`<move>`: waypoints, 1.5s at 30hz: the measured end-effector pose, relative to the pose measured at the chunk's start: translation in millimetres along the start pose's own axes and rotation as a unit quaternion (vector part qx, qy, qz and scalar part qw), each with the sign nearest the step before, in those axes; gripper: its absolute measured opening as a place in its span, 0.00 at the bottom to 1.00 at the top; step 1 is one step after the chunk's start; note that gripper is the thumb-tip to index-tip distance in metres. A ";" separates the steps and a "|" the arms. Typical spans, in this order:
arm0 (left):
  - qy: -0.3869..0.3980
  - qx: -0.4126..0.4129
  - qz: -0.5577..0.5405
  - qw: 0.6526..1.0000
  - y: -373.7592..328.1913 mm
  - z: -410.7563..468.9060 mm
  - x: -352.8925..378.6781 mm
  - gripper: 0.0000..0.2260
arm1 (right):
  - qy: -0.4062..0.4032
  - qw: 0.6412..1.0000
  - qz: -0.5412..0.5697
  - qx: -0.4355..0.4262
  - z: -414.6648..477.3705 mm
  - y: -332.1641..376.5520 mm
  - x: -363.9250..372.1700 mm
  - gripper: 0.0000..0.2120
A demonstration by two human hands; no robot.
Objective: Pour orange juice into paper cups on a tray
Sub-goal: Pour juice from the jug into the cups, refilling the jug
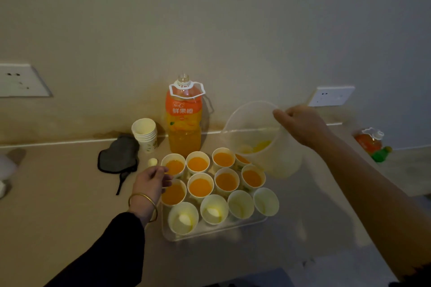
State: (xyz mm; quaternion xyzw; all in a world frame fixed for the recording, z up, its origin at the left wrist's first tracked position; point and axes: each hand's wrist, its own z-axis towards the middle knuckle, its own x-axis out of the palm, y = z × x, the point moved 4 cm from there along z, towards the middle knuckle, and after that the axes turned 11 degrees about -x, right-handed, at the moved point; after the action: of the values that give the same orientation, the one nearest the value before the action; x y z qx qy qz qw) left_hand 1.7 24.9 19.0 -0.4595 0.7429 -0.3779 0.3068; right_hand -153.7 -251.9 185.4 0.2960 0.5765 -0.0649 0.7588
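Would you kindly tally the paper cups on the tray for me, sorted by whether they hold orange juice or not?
Cups filled with juice: 8
Cups not yet filled: 4
Total on the tray: 12

Light: dim, warm cast | Shadows: a soft one is thrown rightward by the juice bottle [184,121] onto the wall [210,18] | Blur: the pitcher [256,137] is smeared | Edges: bent by the wide-angle lens
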 end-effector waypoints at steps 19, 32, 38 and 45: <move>0.039 -0.104 0.104 0.988 56.4 -26.0 -27.1 0.18 | 0.170 0.957 -0.122 -0.203 -19.5 92.4 67.4 0.24; 0.077 -0.108 0.182 0.974 58.2 -29.7 -12.2 0.18 | 0.210 0.923 -0.204 -0.252 -27.8 109.4 82.2 0.25; 0.091 -0.141 0.210 0.963 61.7 -26.6 -11.3 0.22 | 0.216 0.916 -0.210 -0.266 -28.3 117.4 90.4 0.24; 0.084 -0.159 0.183 0.967 63.8 -25.1 -9.2 0.21 | 0.206 0.908 -0.227 -0.286 -22.9 121.7 97.7 0.24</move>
State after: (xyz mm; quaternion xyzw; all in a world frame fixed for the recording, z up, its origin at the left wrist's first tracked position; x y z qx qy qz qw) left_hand -43.7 59.0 -20.6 -0.3252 0.8880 -0.2298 0.2301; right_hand -87.5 -116.8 138.1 -0.0659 0.7655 -0.0054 0.6400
